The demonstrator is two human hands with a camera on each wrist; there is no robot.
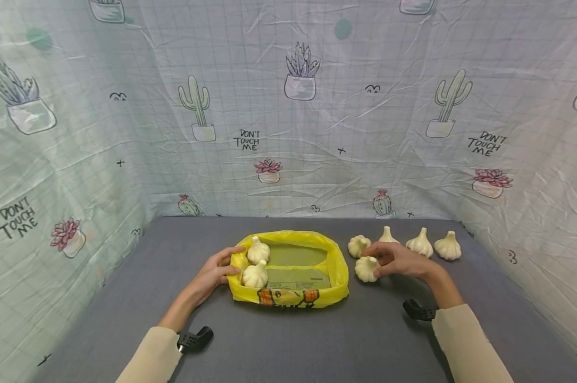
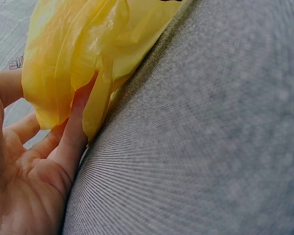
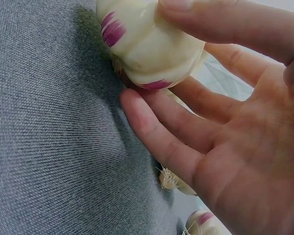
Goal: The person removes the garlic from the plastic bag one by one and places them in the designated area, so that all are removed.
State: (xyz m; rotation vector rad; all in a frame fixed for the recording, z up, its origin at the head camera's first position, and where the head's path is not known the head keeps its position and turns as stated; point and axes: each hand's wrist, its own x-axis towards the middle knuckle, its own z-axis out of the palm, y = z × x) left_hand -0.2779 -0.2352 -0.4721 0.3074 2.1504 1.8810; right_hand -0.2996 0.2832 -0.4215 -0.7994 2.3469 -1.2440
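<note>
A yellow plastic bag [image 1: 338, 274] with orange and black print lies on the grey tabletop, its mouth spread wide. Two garlic bulbs [image 1: 254, 275] sit inside it along the left end. My left hand [image 1: 216, 271] holds that end, fingers spread along the side; in the left wrist view the yellow plastic [image 2: 63, 58] folds over some fingertips. Right of the bag, my right hand [image 1: 395, 259] grips another garlic bulb [image 1: 366, 269] between thumb and fingers. Close up, this bulb [image 3: 152, 49] shows purple patches and a root tuft near the cloth.
Behind the right hand stand several more garlic bulbs: one [image 1: 359, 246] beside the bag, one [image 1: 387, 235] partly hidden by the hand, others [image 1: 448, 246] farther right. A printed curtain [image 1: 317, 175] closes off the table's back and sides.
</note>
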